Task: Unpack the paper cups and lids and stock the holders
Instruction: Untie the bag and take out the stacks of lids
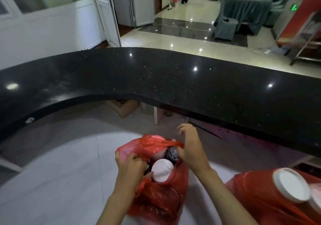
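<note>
Nearest the camera, a thin red plastic bag (156,200) stands on the pale floor tiles (60,181) below the edge of the curved black stone counter (156,75). The left hand (132,165) pinches the bag's left rim shut between its fingers. Inside sit a white lid stack (162,171) and black lids (172,154), probably light, slick and easily crushed, best taken by the sides. The right hand (190,148) pinches the right rim, its other fingers loosely curled. A second red bag (260,197) with a white lid (291,184) lies rightmost. No writing is legible.

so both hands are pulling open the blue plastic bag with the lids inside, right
Not quite: the bag is red, not blue. The head view shows the left hand and right hand pulling it open, with white lids and black lids inside.
</note>
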Motion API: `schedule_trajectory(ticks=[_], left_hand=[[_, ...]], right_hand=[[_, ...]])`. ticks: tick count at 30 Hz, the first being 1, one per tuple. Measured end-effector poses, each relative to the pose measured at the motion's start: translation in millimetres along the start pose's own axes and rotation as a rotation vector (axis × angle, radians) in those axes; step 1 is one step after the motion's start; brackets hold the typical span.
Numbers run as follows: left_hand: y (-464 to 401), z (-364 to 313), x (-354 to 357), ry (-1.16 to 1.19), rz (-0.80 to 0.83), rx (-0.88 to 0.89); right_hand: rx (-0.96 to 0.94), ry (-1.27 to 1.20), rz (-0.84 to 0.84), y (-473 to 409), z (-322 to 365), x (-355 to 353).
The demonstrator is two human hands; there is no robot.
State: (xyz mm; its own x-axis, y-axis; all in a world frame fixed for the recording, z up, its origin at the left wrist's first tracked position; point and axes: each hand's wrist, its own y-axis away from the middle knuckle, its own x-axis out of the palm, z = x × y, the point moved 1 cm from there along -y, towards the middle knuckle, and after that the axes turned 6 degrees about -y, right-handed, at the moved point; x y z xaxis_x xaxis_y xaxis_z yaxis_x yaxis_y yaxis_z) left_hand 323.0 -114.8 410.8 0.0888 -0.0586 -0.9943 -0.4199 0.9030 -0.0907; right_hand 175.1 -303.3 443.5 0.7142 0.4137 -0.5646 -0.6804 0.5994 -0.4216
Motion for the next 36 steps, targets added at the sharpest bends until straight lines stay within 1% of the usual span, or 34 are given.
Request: schedule_trajectory(ticks=[1,2,3,5,6,7,8,9,11,12,13,16,17,19,21,23,25,28,30,32,36], left_hand=[[0.2,0.8,-1.5,0.003,0.034,-0.031],[0.6,2.0,-2.8,0.011,0.064,-0.057],[0.4,4.5,-3.4,0.018,0.083,-0.067],[-0.6,11.9,-3.3,0.014,0.071,-0.053],[-1.9,15.4,-4.1,-0.002,0.049,-0.029],[-3.0,19.0,-4.2,-0.014,0.017,-0.001],[-3.5,22.7,-3.9,-0.009,-0.016,0.022],[-3.8,26.9,-2.4,0.014,-0.033,0.042],[-1.7,38.9,1.4,0.042,-0.039,0.108],[0.3,45.5,2.0,0.034,-0.037,0.154],[2.2,52.6,1.7,0.027,-0.036,0.199],[-0.4,69.3,-2.9,0.08,-0.05,0.285],[-3.4,71.6,-6.8,0.11,-0.078,0.3],[-9.3,69.3,-17.7,0.169,-0.124,0.262],[-10.9,62.4,-27.0,0.156,-0.17,0.146],[-8.1,54.9,-30.1,0.123,-0.21,0.033],[-4.2,47.4,-27.0,0.14,-0.221,-0.063],[3.2,36.9,-16.9,0.181,-0.117,-0.172],[10.9,30.2,-8.4,0.162,-0.025,-0.214],[17.3,25.5,1.8,0.118,0.039,-0.227],[27.7,24.9,9.1,0.088,0.106,-0.222]], right_hand=[[-0.103,0.065,-0.076,3.5,4.2,3.8],[-0.21,0.143,-0.113,6.6,7.4,7.7],[-0.304,0.199,-0.112,8.7,9.5,10.6],[-0.43,0.258,-0.021,9.9,7.9,15.5],[-0.465,0.28,0.051,7.8,2.6,17.7],[-0.457,0.302,0.138,4.9,-3.8,19.1],[-0.41,0.316,0.213,1.8,-10.9,20.5],[-0.324,0.327,0.275,-1.9,-17.3,20.7],[-0.068,0.353,0.345,-6.7,-24.0,16.8],[0.044,0.362,0.325,-7.9,-26.3,13.3],[0.153,0.355,0.268,-9.4,-26.6,8.4],[0.443,0.308,0.038,-12.0,-27.6,-10.8],[0.516,0.301,-0.006,-11.1,-27.9,-17.1],[0.577,0.272,-0.022,-7.3,-31.3,-26.6],[0.526,0.196,0.036,-3.5,-32.4,-27.6],[0.397,0.107,0.093,-1.8,-31.0,-18.3],[0.25,0.091,0.169,-4.3,-30.0,-0.3],[0.139,0.19,0.355,-13.1,-16.2,31.3],[0.178,0.246,0.458,-20.1,-6.7,50.3],[0.19,0.276,0.462,-27.2,-0.4,65.1],[0.145,0.264,0.323,-29.2,0.5,73.9]])
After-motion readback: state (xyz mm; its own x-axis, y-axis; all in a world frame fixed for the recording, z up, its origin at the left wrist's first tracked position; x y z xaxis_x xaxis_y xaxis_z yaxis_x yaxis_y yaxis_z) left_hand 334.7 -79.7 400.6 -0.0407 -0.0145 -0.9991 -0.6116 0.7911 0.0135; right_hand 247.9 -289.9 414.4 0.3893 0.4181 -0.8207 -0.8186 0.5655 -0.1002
